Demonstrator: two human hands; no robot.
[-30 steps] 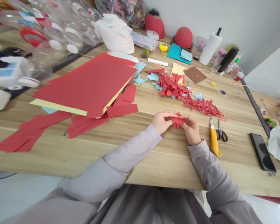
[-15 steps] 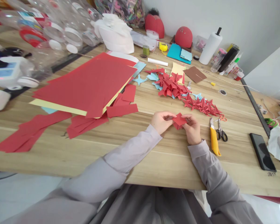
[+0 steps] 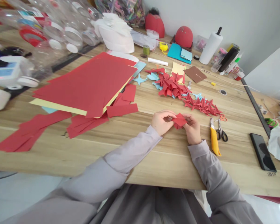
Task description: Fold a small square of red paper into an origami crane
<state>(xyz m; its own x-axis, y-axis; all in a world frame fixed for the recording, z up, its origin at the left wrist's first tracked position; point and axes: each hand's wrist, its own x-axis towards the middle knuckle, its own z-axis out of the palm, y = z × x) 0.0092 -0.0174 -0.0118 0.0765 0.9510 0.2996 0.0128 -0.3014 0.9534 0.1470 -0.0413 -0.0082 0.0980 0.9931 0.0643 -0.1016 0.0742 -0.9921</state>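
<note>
A small folded red paper (image 3: 179, 120), diamond-shaped from above, is held between both hands over the table. My left hand (image 3: 162, 122) pinches its left corner, thumb and fingers closed. On the opposite corner my right hand (image 3: 192, 127) grips it in the same way. Beyond the hands lies a heap of folded red paper stars (image 3: 171, 84), with a row of similar red stars (image 3: 203, 105) nearer the right hand. A few light blue paper stars (image 3: 140, 79) lie among and beside them.
Large red sheets (image 3: 88, 84) and red strips (image 3: 37, 127) spread to the left. A yellow cutter (image 3: 214, 140), scissors (image 3: 221, 132) and a phone (image 3: 262, 152) lie at the right. Clear plastic bottles (image 3: 53, 31) crowd the back left; a white roll (image 3: 210, 48) stands at the back right.
The folded red paper is tilted very slightly differently between the fingers. Both hands keep their grip in nearly the same place.
</note>
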